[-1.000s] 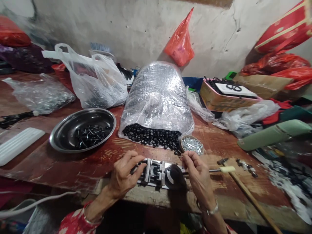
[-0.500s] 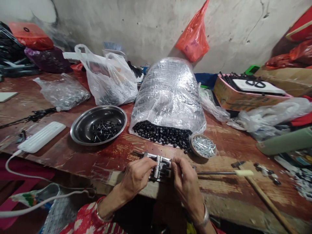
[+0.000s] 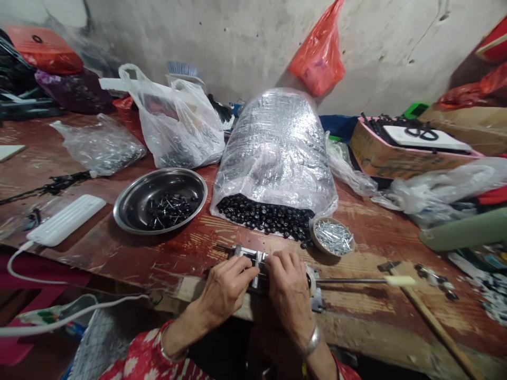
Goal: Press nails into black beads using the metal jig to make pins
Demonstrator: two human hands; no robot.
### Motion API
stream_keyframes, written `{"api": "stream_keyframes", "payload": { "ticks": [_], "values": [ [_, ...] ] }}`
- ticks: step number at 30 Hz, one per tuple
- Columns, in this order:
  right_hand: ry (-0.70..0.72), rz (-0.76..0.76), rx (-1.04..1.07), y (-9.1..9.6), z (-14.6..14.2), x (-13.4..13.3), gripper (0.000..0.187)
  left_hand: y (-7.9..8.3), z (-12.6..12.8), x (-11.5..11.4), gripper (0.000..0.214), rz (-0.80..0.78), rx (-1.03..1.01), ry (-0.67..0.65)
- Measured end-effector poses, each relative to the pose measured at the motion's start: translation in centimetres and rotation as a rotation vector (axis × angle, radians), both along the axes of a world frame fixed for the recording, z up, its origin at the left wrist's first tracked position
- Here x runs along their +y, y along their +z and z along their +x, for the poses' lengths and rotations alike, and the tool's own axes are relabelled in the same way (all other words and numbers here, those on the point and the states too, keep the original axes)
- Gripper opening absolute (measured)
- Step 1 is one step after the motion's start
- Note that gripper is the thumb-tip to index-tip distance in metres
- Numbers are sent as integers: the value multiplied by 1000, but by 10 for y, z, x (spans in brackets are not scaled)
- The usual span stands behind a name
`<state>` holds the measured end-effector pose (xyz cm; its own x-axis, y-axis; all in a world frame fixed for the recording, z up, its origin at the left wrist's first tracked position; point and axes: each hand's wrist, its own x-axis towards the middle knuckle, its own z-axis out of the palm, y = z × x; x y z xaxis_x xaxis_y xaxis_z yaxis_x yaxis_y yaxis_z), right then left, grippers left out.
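Observation:
Both my hands meet over a small metal press (image 3: 253, 261) fixed at the table's near edge. My left hand (image 3: 227, 287) has its fingers pinched together at the press's middle. My right hand (image 3: 289, 287) lies curled over the press's right part, fingers closed; what either hand pinches is hidden. A long lever with a pale tip (image 3: 398, 281) sticks out to the right. Just beyond lie a clear bag of black beads (image 3: 273, 158), a small dish of silvery pins (image 3: 332, 237) and a steel bowl (image 3: 130, 200) holding black pieces.
Plastic bags (image 3: 178, 126) and a clear sack (image 3: 99, 150) stand at the back left. A white power strip (image 3: 65, 219) lies at the left. A cardboard box (image 3: 400, 150) sits at the back right. A hammer (image 3: 431, 322) lies at the right. An orange bag (image 3: 319, 58) hangs on the wall.
My right hand moved left from the lever side onto the press and now covers it. My left hand stayed pinched at the press. The view shifted left.

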<state>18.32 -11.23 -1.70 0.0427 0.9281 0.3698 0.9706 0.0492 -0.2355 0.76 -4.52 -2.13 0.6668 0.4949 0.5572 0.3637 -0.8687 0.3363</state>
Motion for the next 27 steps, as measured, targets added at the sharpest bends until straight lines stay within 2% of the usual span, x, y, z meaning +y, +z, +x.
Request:
{"api": "stream_keyframes", "payload": {
  "ticks": [5,9,11,14,17,19,24,27],
  "values": [
    [32,106,89,1,4,0,16,-2,-1,0,29,-6,4,-9],
    [10,234,117,7,26,-10,15,0,-3,1,32,-61,-30,-29],
    [-61,292,77,8,49,-21,14,2,-4,2,34,-89,-53,-48],
    [-255,322,-78,3,91,-45,19,4,-5,3,32,-94,-67,-60],
    [-419,245,-282,-5,125,-69,30,3,-5,4,30,-109,-84,-44],
    [-455,185,-369,-9,136,-82,35,3,-6,6,28,-129,-110,-19],
    [-331,93,-413,-8,140,-113,44,7,-13,15,19,-158,-94,70],
    [-246,-30,-299,-20,141,-143,40,6,-21,21,36,-144,-13,79]
  ]
}}
